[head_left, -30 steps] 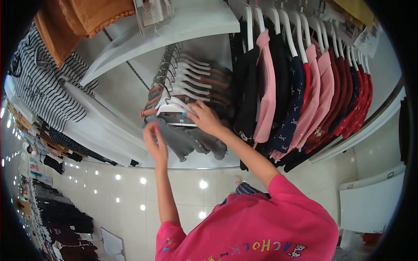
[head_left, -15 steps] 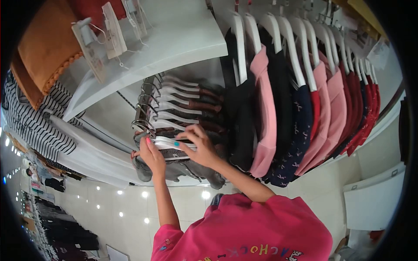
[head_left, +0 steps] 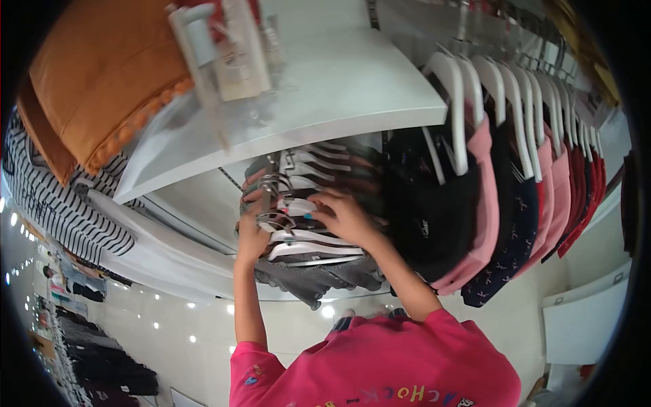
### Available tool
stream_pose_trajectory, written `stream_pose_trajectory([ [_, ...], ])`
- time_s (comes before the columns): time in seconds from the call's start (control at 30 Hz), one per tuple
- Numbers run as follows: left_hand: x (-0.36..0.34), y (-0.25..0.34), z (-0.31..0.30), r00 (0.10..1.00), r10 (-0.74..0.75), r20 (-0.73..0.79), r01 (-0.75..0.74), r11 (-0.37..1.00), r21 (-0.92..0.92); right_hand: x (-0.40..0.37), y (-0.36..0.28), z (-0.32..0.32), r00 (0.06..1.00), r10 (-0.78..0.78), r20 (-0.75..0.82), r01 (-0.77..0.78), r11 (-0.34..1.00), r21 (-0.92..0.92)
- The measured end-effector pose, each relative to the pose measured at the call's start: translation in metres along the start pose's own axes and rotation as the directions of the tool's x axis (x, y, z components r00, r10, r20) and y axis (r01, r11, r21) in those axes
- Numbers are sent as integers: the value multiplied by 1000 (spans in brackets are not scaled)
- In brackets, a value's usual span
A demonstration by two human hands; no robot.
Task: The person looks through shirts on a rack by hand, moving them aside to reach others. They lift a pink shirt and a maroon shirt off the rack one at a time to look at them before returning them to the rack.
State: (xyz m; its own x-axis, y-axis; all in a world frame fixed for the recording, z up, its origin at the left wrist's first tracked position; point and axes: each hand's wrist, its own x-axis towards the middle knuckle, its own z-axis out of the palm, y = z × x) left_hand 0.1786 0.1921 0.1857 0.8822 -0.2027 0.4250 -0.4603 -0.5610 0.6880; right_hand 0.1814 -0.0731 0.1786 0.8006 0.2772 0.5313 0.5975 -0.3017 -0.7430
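White clothes hangers (head_left: 313,235) with grey and brownish garments hang close together on a short metal rail under a shelf. My left hand (head_left: 253,234) is at the hook end of the row, against the garments' left side. Hooks and clothes hide most of its fingers. Farther right, my right hand (head_left: 344,216) has its thumb and bent fingers on a white hanger (head_left: 296,207) in the middle of the row. Nearest my body, a grey gathered garment (head_left: 308,281) hangs from the front hangers.
A white shelf (head_left: 339,74) juts out above the row, carrying an orange garment (head_left: 108,74) and blurred tags. To the right hang black clothes (head_left: 430,217) and pink clothes (head_left: 483,203). White garments (head_left: 163,247) and striped garments (head_left: 54,197) are at left.
The view has shifted, so the shelf looks larger and the racks sit farther right. My right hand is deeper in the row, with several hangers now on the near side of it.
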Motion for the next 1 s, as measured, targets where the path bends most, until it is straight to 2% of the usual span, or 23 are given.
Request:
stream_pose_trajectory([
  [0.07,8,21,-16,998,23,52,-25,998,50,7,-7,-12,998,-20,55,23,998,-65],
  [0.1,12,30,-23,1000,2,14,-2,1000,15,13,-7,-19,997,-81,10,81,990,-117],
  [0.17,22,40,-35,998,-37,-54,34,998,-62,27,-10,-23,981,143,-131,-129,986,111],
  [0.2,31,30,-39,995,55,-86,-63,993,-102,36,-14,-24,977,109,-182,-111,994,-2],
  [0.23,39,31,-42,993,62,-100,-75,989,-129,44,-18,-24,971,68,-228,-96,989,-116],
  [0.27,45,37,-42,991,70,-112,-87,984,-156,52,-17,-21,979,-25,-204,-13,983,-185],
  [0.3,51,40,-41,990,77,-122,-98,979,-181,59,-11,-18,981,-54,-189,13,977,-215],
  [0.37,69,20,-36,971,222,-94,-233,963,-138,72,2,-8,981,-110,-159,63,960,-272],
  [0.4,78,13,-33,953,294,-79,-301,946,-118,75,0,-5,987,-89,-136,62,979,-192],
  [0.5,95,9,-27,941,332,-72,-339,932,-127,81,14,5,993,-19,-115,-3,982,-190],
  [0.53,102,11,-27,927,366,-77,-373,919,-126,82,7,3,990,112,-90,-127,976,-178],
  [0.63,118,16,-27,913,390,-118,-405,901,-154,82,6,9,980,30,-199,-48,995,-84],
  [0.67,119,21,-27,932,333,-145,-357,913,-196,81,5,9,982,42,-187,-58,995,-78],
  [0.77,126,17,-25,896,408,-172,-432,892,-136,79,-3,8,984,76,-163,-87,995,-55],
  [0.87,131,11,-23,909,372,-189,-409,884,-225,79,3,8,983,84,-165,-82,996,24],
  [1.0,149,-4,-10,870,397,-293,-458,870,-183,85,-7,15,955,178,-236,-120,963,241],
])
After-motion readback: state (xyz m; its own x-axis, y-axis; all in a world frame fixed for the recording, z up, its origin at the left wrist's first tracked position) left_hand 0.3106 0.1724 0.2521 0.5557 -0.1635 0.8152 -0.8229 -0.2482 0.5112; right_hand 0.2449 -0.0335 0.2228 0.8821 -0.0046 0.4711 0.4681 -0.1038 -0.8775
